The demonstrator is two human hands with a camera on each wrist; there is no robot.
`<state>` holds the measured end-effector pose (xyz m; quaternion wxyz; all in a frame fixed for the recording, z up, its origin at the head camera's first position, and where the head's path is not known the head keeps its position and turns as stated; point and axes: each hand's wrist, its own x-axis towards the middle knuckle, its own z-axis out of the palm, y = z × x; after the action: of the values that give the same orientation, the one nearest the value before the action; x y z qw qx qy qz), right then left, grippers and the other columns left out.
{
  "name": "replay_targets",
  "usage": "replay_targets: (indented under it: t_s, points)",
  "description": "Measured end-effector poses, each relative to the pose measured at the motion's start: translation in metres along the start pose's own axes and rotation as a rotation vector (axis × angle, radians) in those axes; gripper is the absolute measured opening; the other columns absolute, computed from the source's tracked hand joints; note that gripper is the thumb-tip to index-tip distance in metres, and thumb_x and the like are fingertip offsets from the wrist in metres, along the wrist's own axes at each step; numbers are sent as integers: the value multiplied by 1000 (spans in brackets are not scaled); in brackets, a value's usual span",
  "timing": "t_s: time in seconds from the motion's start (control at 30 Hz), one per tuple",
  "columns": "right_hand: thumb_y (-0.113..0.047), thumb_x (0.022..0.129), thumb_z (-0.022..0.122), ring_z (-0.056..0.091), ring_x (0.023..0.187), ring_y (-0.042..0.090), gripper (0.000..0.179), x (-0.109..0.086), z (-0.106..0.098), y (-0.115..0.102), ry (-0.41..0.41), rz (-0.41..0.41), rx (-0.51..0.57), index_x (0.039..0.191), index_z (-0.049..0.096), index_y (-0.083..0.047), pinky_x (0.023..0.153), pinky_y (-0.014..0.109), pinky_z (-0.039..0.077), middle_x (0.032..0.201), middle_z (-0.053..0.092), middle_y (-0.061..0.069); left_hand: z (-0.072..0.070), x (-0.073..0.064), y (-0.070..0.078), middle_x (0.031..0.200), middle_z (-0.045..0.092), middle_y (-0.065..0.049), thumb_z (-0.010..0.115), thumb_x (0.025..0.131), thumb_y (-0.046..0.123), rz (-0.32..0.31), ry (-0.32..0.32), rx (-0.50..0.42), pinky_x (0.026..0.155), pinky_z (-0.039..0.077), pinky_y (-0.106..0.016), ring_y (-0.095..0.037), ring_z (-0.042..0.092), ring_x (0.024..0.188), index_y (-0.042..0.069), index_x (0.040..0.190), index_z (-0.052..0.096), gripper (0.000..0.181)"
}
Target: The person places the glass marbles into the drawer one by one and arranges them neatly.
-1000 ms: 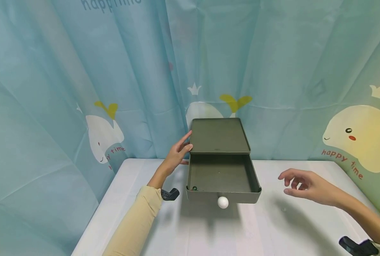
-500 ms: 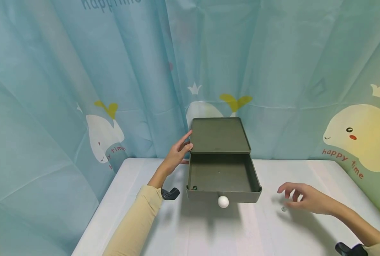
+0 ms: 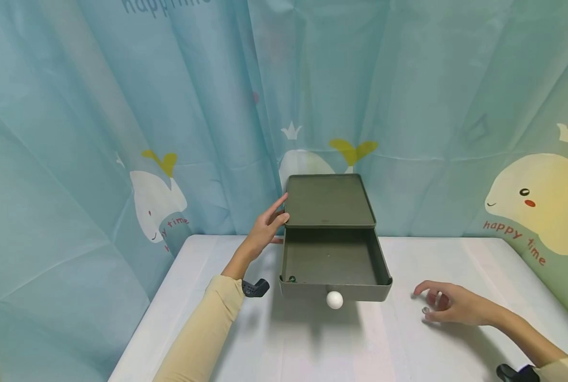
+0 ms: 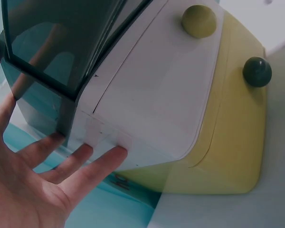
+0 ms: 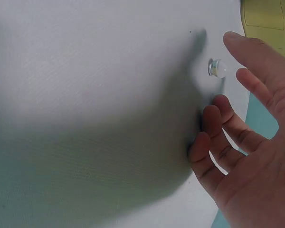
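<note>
In the head view my left hand (image 3: 262,232) rests against the left side of a small drawer cabinet with a dark green top (image 3: 330,200). The left wrist view shows its fingers spread along the side. The top green drawer (image 3: 334,260) is pulled out, with a white knob (image 3: 334,300) on its front. A small green round thing (image 3: 292,279) lies in its front left corner. Low over the table, my right hand (image 3: 463,305) has its fingers loosely bent around a clear marble (image 5: 218,69). In the right wrist view, gaps show between marble and fingertips.
Below the green drawer, the left wrist view shows a white drawer (image 4: 156,90) with a yellow knob (image 4: 199,21) and a yellow drawer (image 4: 232,128) with a dark green knob (image 4: 257,72). A blue curtain (image 3: 207,106) hangs behind the white table (image 3: 398,350).
My right hand has come down toward the table, and its fingers are now around the marble. The left hand keeps its place on the cabinet; the drawer stays pulled out.
</note>
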<state>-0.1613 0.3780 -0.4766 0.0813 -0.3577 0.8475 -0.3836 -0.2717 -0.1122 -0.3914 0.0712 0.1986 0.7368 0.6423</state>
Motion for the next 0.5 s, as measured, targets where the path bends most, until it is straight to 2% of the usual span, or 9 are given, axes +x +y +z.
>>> replay_targets:
  t_s: [0.23,0.5]
  points:
    - [-7,87,81,53,71,5,38,-1,0,3,-3,16,-21,119,62,-13,58,24,45,87,55,3,0,0,1,168,27,-5,53,104,38,0,2,5,93,53,-61,-31,36,149,41,162,30,63]
    - [-9,86,82,50,71,9,28,-1,6,3,41,28,-80,107,65,-17,58,23,41,84,53,-5,0,-1,0,168,26,-7,54,103,40,3,0,-3,93,53,-62,-32,35,149,39,162,30,64]
